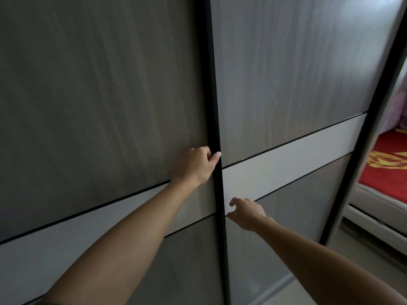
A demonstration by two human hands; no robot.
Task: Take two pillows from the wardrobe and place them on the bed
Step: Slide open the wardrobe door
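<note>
A grey wood-grain wardrobe fills the view, with two sliding doors that meet at a black vertical edge strip (214, 106). Both doors are closed, so the pillows are hidden. My left hand (195, 165) has its fingers hooked on the black edge of the left door (99, 106). Lower down, my right hand (246, 213) touches the inner edge of the right door (286, 73) with its fingers curled at the seam. The bed (387, 164), covered in red cloth with a yellow pattern, shows at the far right.
A white band (297, 155) crosses both doors at hand height. Beyond the wardrobe's right frame (361, 150) lies pale floor (356, 241) and the bed's white base (374, 216). Pink-purple fabric (396, 106) lies at the back of the bed.
</note>
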